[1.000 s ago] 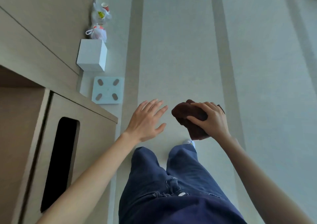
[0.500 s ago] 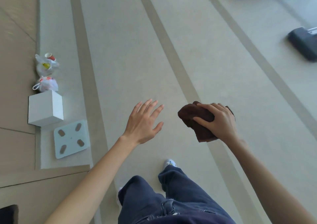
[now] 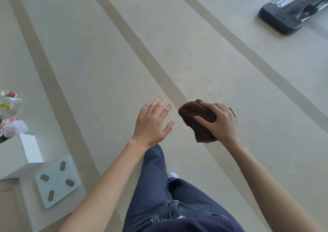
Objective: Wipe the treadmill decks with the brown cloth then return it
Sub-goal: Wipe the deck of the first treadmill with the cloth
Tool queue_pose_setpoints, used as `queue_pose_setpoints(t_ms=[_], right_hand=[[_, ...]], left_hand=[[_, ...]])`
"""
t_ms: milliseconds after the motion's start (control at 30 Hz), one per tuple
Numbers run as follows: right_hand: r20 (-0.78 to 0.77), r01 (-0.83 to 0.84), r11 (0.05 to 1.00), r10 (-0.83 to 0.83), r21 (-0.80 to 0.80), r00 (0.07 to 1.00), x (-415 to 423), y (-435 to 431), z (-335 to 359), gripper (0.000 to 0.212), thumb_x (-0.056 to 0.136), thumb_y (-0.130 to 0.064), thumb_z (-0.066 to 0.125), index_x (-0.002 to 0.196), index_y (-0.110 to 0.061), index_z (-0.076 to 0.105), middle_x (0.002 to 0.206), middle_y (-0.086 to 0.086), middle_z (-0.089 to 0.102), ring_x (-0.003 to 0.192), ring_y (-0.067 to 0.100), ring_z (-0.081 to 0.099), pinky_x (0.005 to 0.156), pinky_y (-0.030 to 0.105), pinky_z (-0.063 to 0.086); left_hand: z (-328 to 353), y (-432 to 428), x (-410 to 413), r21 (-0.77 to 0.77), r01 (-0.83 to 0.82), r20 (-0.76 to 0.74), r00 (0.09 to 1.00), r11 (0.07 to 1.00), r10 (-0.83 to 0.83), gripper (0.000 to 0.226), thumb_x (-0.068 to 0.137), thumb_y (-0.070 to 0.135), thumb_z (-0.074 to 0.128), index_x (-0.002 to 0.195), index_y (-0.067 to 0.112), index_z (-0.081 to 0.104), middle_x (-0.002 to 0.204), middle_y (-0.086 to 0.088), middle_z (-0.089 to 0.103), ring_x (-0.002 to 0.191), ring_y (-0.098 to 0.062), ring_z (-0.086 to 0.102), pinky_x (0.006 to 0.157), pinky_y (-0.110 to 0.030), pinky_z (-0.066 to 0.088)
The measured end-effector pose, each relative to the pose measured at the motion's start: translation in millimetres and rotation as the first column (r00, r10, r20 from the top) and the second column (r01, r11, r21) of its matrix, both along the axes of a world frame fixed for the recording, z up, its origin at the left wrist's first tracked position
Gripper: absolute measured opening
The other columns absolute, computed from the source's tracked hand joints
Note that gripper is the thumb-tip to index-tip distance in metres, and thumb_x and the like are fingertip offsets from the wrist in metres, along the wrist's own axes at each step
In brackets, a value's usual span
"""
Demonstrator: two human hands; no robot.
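My right hand (image 3: 221, 123) grips the bunched brown cloth (image 3: 195, 115) in front of me, above the floor. To its left my left hand (image 3: 152, 125) is held out with fingers spread and holds nothing. The dark end of a treadmill (image 3: 284, 16) lies on the floor at the far upper right, well away from both hands. My legs in blue jeans (image 3: 168, 196) show below the hands.
A pale green striped floor (image 3: 106, 54) stretches ahead. At the left stand a white box (image 3: 19, 153), a glass bathroom scale (image 3: 56, 182), and tied plastic bags (image 3: 12, 127) with a paper cup (image 3: 8, 94).
The view has swung to the right: the wooden cabinet left the frame, the box and scale slid to the left edge, and the treadmill end came into sight. Both hands kept their pose.
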State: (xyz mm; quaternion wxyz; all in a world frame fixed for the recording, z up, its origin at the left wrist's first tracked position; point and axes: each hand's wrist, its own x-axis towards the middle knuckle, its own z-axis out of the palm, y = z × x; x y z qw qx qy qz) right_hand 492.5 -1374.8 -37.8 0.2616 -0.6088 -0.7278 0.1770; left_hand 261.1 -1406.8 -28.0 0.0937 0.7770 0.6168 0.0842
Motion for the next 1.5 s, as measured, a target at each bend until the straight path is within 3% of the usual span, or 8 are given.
queue_pose_setpoints(t_ms=[300, 467, 633, 867, 1267, 1500], right_hand=[[0.036, 0.081, 0.996, -0.081, -0.021, 0.996, -28.3, 99.1, 6.5, 0.045, 0.072, -0.054, 0.064, 0.11, -0.031, 0.066, 0.088, -0.009, 0.065, 0.085, 0.016, 0.057, 0.077, 0.028, 0.036], [0.118, 0.083, 0.994, -0.091, 0.074, 0.989, -39.8, 169.1, 26.6, 0.045, 0.072, -0.054, 0.065, 0.11, -0.029, 0.067, 0.083, -0.008, 0.063, 0.082, 0.017, 0.056, 0.076, 0.03, 0.037], [0.096, 0.143, 0.981, -0.156, 0.134, 0.983, -48.9, 223.0, 38.6, 0.047, 0.075, -0.059, 0.059, 0.113, -0.031, 0.064, 0.089, -0.01, 0.063, 0.084, 0.013, 0.052, 0.078, 0.022, 0.029], [0.082, 0.141, 0.983, -0.151, 0.118, 0.985, -52.7, 290.2, 25.9, 0.044, 0.074, -0.05, 0.067, 0.111, -0.026, 0.067, 0.089, -0.007, 0.065, 0.082, 0.018, 0.056, 0.078, 0.027, 0.036], [0.059, 0.052, 0.998, -0.054, 0.033, 0.997, 2.2, 476.0, 24.1, 0.041, 0.075, -0.046, 0.073, 0.111, -0.027, 0.066, 0.086, -0.005, 0.064, 0.083, 0.019, 0.056, 0.078, 0.032, 0.04], [0.039, 0.048, 0.996, -0.051, 0.073, 0.998, 52.3, 584.1, 43.2, 0.042, 0.074, -0.048, 0.069, 0.111, -0.029, 0.066, 0.086, -0.006, 0.063, 0.086, 0.018, 0.056, 0.08, 0.029, 0.036]], left_hand=[[-2.1, 127.1, -42.2, -0.041, 0.102, -0.029, 0.994, 0.994, -0.103, 0.058, 0.09, 0.047, 0.033, 0.14, 0.019, 0.041, 0.144, -0.009, 0.042, 0.136, -0.026, 0.033, 0.112, -0.044, 0.023], [10.9, 215.2, -55.9, 0.012, 0.18, -0.028, 0.983, 0.984, -0.18, 0.058, 0.089, 0.047, 0.033, 0.139, 0.019, 0.043, 0.143, -0.009, 0.044, 0.135, -0.026, 0.034, 0.112, -0.045, 0.024], [20.3, 284.1, -64.1, 0.05, 0.201, -0.019, 0.98, 0.978, -0.2, 0.057, 0.089, 0.045, 0.037, 0.14, 0.019, 0.041, 0.144, -0.008, 0.042, 0.136, -0.026, 0.032, 0.112, -0.045, 0.022], [13.7, 346.9, -64.4, 0.035, 0.197, -0.025, 0.98, 0.98, -0.196, 0.059, 0.089, 0.048, 0.031, 0.14, 0.019, 0.041, 0.144, -0.008, 0.043, 0.136, -0.026, 0.033, 0.112, -0.045, 0.023], [7.5, 511.6, -16.2, -0.011, 0.128, -0.047, 0.991, 0.992, -0.128, 0.055, 0.093, 0.043, 0.043, 0.142, 0.021, 0.037, 0.147, -0.007, 0.038, 0.138, -0.024, 0.028, 0.113, -0.043, 0.016], [19.3, 610.1, 35.0, 0.022, 0.094, -0.033, 0.995, 0.995, -0.093, 0.054, 0.092, 0.042, 0.045, 0.141, 0.02, 0.04, 0.145, -0.007, 0.041, 0.137, -0.025, 0.031, 0.113, -0.044, 0.018]])
